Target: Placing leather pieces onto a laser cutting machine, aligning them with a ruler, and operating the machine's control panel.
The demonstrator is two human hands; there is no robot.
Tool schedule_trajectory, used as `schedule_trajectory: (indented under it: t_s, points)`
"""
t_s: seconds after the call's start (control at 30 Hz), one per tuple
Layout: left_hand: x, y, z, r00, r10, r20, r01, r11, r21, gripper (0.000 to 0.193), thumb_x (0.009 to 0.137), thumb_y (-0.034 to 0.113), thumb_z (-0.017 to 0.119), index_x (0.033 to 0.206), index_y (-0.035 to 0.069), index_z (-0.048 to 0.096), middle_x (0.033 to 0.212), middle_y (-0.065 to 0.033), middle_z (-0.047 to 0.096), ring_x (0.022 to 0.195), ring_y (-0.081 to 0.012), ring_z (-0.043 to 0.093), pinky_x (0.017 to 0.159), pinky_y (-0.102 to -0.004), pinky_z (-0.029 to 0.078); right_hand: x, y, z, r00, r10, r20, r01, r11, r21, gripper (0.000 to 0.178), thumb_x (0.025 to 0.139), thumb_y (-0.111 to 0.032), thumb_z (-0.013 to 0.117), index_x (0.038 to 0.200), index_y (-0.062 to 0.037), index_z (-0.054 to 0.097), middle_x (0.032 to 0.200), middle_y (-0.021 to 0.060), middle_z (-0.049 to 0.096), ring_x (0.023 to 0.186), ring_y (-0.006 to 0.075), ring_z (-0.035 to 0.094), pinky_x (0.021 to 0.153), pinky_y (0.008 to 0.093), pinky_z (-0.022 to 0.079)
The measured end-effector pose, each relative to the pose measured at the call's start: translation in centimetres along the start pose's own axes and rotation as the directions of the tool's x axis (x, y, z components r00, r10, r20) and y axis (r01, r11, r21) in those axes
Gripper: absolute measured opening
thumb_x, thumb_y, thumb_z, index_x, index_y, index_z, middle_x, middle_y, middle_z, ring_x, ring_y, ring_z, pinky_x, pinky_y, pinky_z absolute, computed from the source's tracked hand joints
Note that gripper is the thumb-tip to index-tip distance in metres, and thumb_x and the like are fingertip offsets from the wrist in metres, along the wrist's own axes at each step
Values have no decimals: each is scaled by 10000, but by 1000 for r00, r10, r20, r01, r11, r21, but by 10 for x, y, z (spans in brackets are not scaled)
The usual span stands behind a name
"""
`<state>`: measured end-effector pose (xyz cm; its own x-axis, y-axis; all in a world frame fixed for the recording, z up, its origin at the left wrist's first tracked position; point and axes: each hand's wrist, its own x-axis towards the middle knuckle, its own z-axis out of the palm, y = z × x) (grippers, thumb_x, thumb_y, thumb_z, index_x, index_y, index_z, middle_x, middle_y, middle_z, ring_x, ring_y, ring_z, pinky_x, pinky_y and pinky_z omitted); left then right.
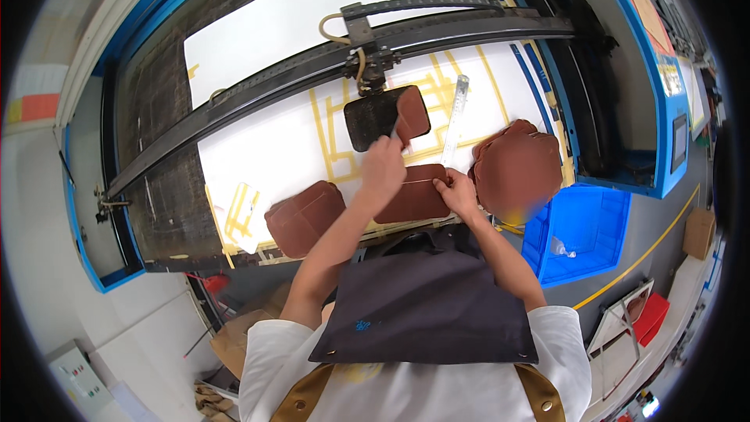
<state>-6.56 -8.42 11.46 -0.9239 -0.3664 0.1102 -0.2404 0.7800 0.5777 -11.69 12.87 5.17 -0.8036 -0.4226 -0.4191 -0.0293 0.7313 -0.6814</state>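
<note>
The left hand (pixel 383 162) seems to pinch a curled brown piece (pixel 414 112) over a black plate (pixel 364 121), and the right hand (pixel 461 192) pinches a brown panel (pixel 406 197) in front, apparently to steady it

Saw a dark, scuffed machine bed (pixel 172 219), partly under white sheeting (pixel 258 156) striped with yellow tape (pixel 319 126); noted on top a black rounded pad (pixel 369 121), a clear ruler (pixel 455 121), a taped card (pixel 244 215), a left brown stack (pixel 305 220), and a blurred right stack (pixel 517 168).
</note>
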Motion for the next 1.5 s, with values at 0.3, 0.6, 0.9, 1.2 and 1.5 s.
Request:
schedule_trajectory:
  t_s: [0.3,0.6,0.9,1.2,1.5]
  points:
    - [-94,-13,-150,797,-599,76,483,557,-675,432,780,-54,762,1196,39,700,764,55,560,710,-55,509,654,-216,457,6,-27,-16,993,-37,115,31,998,51,278,907,-185,671,1123,-10,687,922,211,724,812,286,717,741,377,543]
    - [-227,-156,-138,585,-791,-180,773,611,-174,512,797,-23,736,1291,29,613,1056,-109,656,971,-259,644,893,-378,523,35,-42,-14,928,-321,187,312,947,75,236,945,-156,628,1124,-10,675,931,240,703,856,335,700,765,374,531]
    - [-55,-70,-46,856,-499,132,409,500,-764,871,723,83,863,1474,51,422,1322,-176,580,1158,-245,606,918,-358,529,96,-103,-40,818,-424,388,148,807,571,178,1011,-103,568,1124,5,654,939,12,701,856,91,626,766,271,511]
    - [33,-117,-6,765,-539,353,639,706,-307,461,774,155,834,1189,44,666,882,-46,697,777,-126,649,700,-273,512,169,-86,-10,938,-304,166,184,844,503,211,995,-50,552,1178,-7,649,972,47,715,862,120,654,789,271,513]
    - [31,-117,6,894,-406,187,420,619,-663,383,753,146,855,1076,23,692,981,-73,700,825,-129,636,716,-284,511,155,-96,-33,871,-354,340,15,711,703,169,992,-40,577,1129,-38,677,919,9,717,799,91,653,745,248,534]
